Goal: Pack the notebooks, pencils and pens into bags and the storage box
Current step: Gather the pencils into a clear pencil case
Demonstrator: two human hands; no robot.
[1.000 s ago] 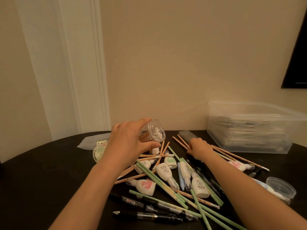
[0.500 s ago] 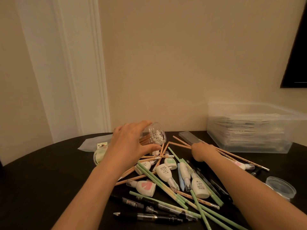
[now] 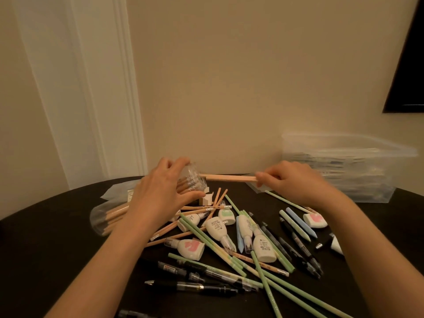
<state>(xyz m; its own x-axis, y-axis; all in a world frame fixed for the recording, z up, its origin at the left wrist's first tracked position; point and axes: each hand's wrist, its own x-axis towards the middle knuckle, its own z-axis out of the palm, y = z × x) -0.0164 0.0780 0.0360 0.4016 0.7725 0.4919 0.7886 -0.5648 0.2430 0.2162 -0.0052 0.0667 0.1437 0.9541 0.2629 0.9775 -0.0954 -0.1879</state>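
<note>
Head view showed the left hand (image 3: 160, 193) curled round a clear tube (image 3: 107, 216) of wooden pencils, while the right hand (image 3: 293, 182) pinched two pencils (image 3: 229, 178), their ends at the tube's mouth. Loose pens (image 3: 206, 288) and green pencils (image 3: 213, 244) lay nearer the camera than the tube; the storage box (image 3: 344, 180) stood to its right.

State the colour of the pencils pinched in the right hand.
The pencils are pale tan wood; head view shows them best.

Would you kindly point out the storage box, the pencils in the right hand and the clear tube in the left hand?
storage box (image 3: 367, 180), head view, front wall.
pencils (image 3: 230, 178), head view, middle of the shafts.
clear tube (image 3: 103, 216), head view, lower-left end.
</note>
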